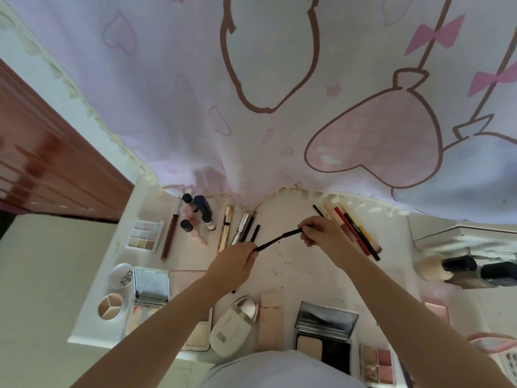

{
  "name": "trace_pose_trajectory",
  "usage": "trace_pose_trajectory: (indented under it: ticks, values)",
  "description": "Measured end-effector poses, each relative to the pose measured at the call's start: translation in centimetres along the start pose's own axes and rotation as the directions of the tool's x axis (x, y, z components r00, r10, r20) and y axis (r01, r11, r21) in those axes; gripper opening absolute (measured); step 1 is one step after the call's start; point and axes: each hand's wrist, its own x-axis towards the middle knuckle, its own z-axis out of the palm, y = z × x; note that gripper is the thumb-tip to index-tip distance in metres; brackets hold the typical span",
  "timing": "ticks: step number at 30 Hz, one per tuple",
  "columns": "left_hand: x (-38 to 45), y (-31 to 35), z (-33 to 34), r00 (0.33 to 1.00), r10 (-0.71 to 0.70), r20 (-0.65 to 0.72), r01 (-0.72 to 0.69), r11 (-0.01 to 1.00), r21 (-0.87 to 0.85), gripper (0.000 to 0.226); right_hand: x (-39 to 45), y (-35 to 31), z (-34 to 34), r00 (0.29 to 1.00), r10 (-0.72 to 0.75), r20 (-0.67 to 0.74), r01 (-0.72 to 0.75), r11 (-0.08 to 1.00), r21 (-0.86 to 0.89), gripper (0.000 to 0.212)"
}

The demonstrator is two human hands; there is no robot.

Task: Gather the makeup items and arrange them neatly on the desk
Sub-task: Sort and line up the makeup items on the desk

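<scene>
A thin black makeup pencil (277, 240) is held in the air above the middle of the white desk (293, 264). My left hand (235, 261) pinches its lower left end. My right hand (321, 233) pinches its thicker upper right end. Behind my left hand lie a gold tube (226, 228), a silver tube (240, 228) and black pens (253, 225) in a row. Several coloured pencils (355, 231) lie side by side behind my right hand. An eyeshadow palette (145, 233) and small bottles (195, 219) sit at the far left.
Open compacts (324, 329) and palettes (376, 362) line the near edge, with a cream bottle (232, 329) and a round tri-colour pot (110, 306). A powder brush (436, 267) lies on the right. A pink printed curtain (279, 93) hangs over the desk's back. A wooden door (42, 163) stands at the left.
</scene>
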Motion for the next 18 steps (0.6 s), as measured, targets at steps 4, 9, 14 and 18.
trace_pose_trajectory:
  ticks: [4, 9, 14, 18]
  values:
    - [0.2, -0.4, 0.5, 1.000, 0.002, 0.031, -0.003, 0.999, 0.032, 0.026, 0.3, 0.5, 0.3, 0.999, 0.028, 0.043, -0.024, 0.996, -0.088, 0.026]
    - [0.4, -0.7, 2.1, 0.992, -0.122, 0.038, 0.116, 0.985, 0.124, 0.025, 2.0, 1.2, 1.4, 0.992, 0.109, 0.070, -0.082, 0.947, -0.311, 0.013]
    - [0.8, -1.0, 3.4, 0.975, -0.221, 0.026, 0.200, 0.919, 0.339, 0.027, 4.1, 1.2, 3.1, 0.992, 0.084, 0.092, -0.025, 0.862, -0.507, 0.006]
    - [1.4, -0.9, 4.1, 0.958, -0.283, 0.041, 0.248, 0.894, 0.374, 0.030, 5.7, 0.7, 4.4, 0.994, 0.067, 0.085, -0.001, 0.787, -0.617, 0.017]
